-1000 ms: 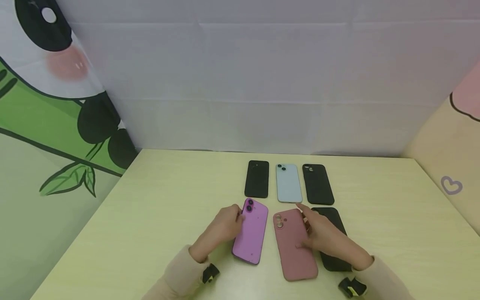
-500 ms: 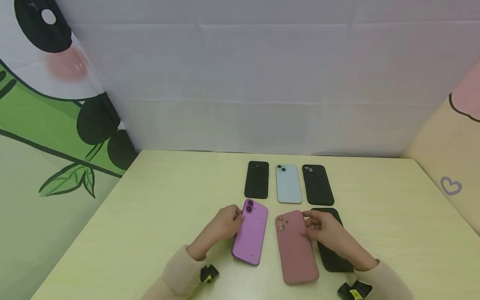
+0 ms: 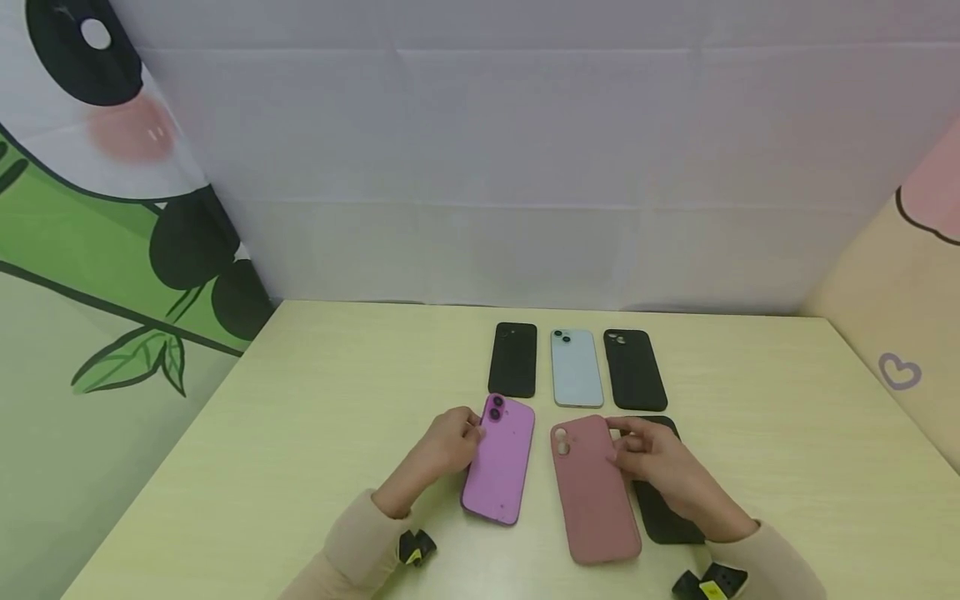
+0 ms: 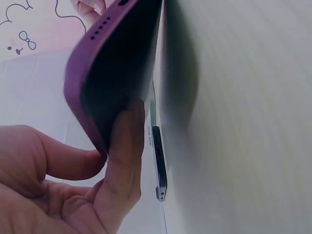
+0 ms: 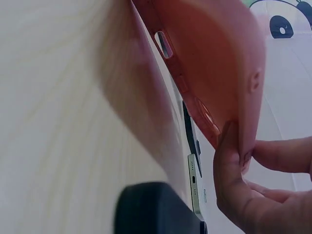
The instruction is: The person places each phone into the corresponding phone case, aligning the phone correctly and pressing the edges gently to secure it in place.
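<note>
**A purple phone (image 3: 498, 462) in one grip, a pink case (image 3: 595, 492) in the other**

Taking the pale blue phone (image 3: 577, 367) as landmark, I have the purple phone nearer me and to its left, camera side up. My left grip (image 3: 450, 442) pinches it by its left long edge, with fingers (image 4: 127, 156) beneath the screen side. The pink case is nearer me than the pale blue phone, almost straight below it. My right grip (image 3: 651, 461) pinches its upper right edge, one digit inside the hollow, which faces the desk (image 3: 337, 367). Both things are tilted, with a gap beneath; whether a corner touches the desk I cannot tell.

My forearms angle inward from either side below the pale blue phone, in beige sleeves (image 3: 363, 537). A black slab (image 3: 667, 517) sits nearer me and right of that phone, partly hidden by my right grip.
</note>
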`<state>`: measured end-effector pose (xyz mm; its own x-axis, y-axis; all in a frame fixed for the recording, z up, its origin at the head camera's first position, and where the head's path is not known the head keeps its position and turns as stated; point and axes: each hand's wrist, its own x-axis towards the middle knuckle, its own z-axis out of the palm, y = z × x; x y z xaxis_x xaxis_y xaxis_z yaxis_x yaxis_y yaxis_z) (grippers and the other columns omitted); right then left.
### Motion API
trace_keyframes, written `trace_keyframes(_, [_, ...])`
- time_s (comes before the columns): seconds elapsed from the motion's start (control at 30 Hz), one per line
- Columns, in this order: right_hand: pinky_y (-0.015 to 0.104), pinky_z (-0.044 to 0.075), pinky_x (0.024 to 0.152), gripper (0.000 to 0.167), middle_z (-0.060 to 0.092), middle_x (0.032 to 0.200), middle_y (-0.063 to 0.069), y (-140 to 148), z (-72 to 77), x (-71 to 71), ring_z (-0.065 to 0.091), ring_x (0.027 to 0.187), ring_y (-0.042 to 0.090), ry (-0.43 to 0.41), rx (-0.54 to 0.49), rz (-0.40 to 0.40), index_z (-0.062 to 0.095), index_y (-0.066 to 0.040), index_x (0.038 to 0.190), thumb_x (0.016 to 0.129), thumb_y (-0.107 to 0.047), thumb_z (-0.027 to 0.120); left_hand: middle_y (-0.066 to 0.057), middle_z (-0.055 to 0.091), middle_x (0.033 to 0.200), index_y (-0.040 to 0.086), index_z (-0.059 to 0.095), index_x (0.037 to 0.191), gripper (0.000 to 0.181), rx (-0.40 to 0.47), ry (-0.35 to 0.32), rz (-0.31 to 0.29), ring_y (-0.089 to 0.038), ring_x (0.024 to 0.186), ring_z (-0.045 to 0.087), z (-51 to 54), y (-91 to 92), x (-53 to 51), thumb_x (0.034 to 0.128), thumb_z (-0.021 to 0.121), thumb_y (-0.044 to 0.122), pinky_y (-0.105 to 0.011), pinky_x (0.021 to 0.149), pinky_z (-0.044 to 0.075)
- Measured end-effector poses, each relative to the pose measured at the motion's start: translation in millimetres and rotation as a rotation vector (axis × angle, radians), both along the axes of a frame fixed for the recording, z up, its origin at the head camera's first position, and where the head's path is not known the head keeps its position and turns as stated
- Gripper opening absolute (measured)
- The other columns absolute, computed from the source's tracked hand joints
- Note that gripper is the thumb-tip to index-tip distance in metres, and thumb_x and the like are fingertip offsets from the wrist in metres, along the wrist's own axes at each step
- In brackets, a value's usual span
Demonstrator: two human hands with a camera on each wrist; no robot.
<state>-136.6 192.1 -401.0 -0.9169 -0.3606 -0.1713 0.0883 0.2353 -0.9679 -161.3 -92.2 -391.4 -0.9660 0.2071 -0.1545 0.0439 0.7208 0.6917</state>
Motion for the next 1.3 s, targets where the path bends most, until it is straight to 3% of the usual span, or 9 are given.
trace_keyframes(0.2, [0.027,0.051,0.075,0.056,0.064,0.103,0.013,4,1.2,-4.4,0.06,0.085,0.008,-0.041,-0.07,-0.017,0.023,0.014,0.136,0.091,-0.005,0.051,-0.013,0.056,0.082,-0.009,0.055,0.099,0.019,0.032,0.012,0.025,-0.016,0.066,0.049,-0.3,1.7,-5.4,0.0919,0.046,0.006,-0.024,0.053,0.041])
trace_keyframes(0.37, [0.026,0.05,0.076,0.056,0.063,0.107,0.01,4,6.8,-8.5,0.06,0.086,0.007,-0.087,-0.099,-0.071,0.02,0.01,0.138,0.093,-0.005,0.049,-0.011,0.055,0.079,-0.009,0.055,0.105,0.023,0.102,-0.038,0.063,-0.015,0.066,0.049,1.0,4.8,-7.2,0.0933,0.045,0.008,-0.024,0.054,0.042])
trace_keyframes(0.6, [0.025,0.048,0.078,0.052,0.062,0.093,-0.002,4,11.0,-13.5,0.058,0.083,0.006,-0.091,-0.113,-0.134,0.024,0.004,0.139,0.093,-0.002,0.046,-0.011,0.056,0.081,-0.009,0.052,0.111,0.025,0.171,-0.069,0.097,-0.015,0.068,0.051,3.0,8.9,-10.3,0.0944,0.044,0.009,-0.026,0.057,0.046])
trace_keyframes(0.77, [0.025,0.048,0.079,0.051,0.063,0.093,-0.004,3,14.2,-16.8,0.059,0.084,0.007,-0.104,-0.114,-0.173,0.027,-0.001,0.14,0.092,-0.001,0.047,-0.015,0.059,0.089,-0.008,0.05,0.114,0.026,0.242,-0.097,0.118,-0.016,0.072,0.055,2.7,12.0,-13.4,0.0952,0.043,0.008,-0.028,0.062,0.051])
trace_keyframes(1.07, [0.022,0.048,0.079,0.051,0.062,0.102,-0.002,2,18.9,-26.9,0.06,0.089,0.006,-0.108,-0.147,-0.178,0.025,-0.003,0.141,0.094,-0.004,0.046,-0.017,0.06,0.093,-0.009,0.048,0.116,0.026,0.323,-0.113,0.131,-0.017,0.073,0.058,5.8,20.2,-14.7,0.0951,0.042,0.007,-0.03,0.065,0.053])
trace_keyframes(1.3, [0.023,0.048,0.076,0.052,0.064,0.095,-0.006,0,22.0,-34.6,0.059,0.086,0.006,-0.107,-0.2,-0.166,0.024,-0.003,0.141,0.094,-0.004,0.046,-0.017,0.061,0.093,-0.009,0.046,0.117,0.026,0.377,-0.14,0.124,-0.017,0.073,0.058,5.7,25.5,-16.6,0.0953,0.042,0.006,-0.031,0.066,0.053])
